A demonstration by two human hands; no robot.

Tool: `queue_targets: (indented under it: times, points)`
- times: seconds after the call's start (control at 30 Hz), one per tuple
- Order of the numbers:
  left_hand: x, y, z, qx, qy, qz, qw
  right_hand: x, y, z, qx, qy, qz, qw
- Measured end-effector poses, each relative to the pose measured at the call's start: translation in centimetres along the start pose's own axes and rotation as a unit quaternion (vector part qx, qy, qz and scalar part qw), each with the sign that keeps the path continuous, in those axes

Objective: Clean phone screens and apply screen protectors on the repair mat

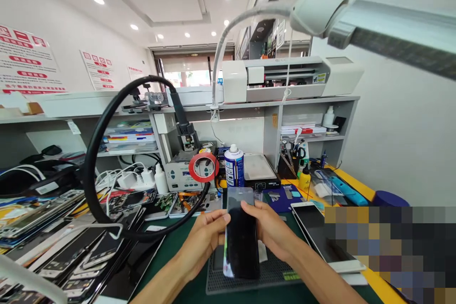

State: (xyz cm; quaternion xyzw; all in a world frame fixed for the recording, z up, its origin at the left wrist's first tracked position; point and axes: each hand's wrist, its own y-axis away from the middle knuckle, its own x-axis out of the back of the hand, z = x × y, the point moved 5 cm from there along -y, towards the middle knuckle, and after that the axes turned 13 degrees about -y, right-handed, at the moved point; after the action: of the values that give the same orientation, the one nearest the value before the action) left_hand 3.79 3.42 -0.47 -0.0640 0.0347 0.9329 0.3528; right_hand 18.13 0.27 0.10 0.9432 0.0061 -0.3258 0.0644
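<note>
Between both hands I hold a smartphone [242, 242] with a black, glossy screen facing me. My left hand [208, 232] grips its left edge near the top, the thumb lying along the side. My right hand [269, 223] wraps round the right edge, with its thumb on the upper part of the screen. The fingers behind the phone are partly hidden. Beneath it lies a dark textured mat [228, 285] on the green work surface [169, 268]. Something small and white shows on the mat, partly covered by the phone and my right hand.
Piles of phone screens and parts [89, 256] cover the left side. A thick black hose [90, 152] loops up from a grey station [181, 175]. Behind the phone stands a blue spray can [234, 166]. At the right lies a white-framed tablet [317, 232]. A lamp arm [392, 33] hangs overhead.
</note>
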Motion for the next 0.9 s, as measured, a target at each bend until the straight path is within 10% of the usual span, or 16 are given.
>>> queue_targets:
  times: [0.9]
  points:
    - [0.78,0.52,0.65,-0.013,-0.042,0.013,0.999,-0.47,0.25,-0.68,0.040,-0.006,-0.090,0.995]
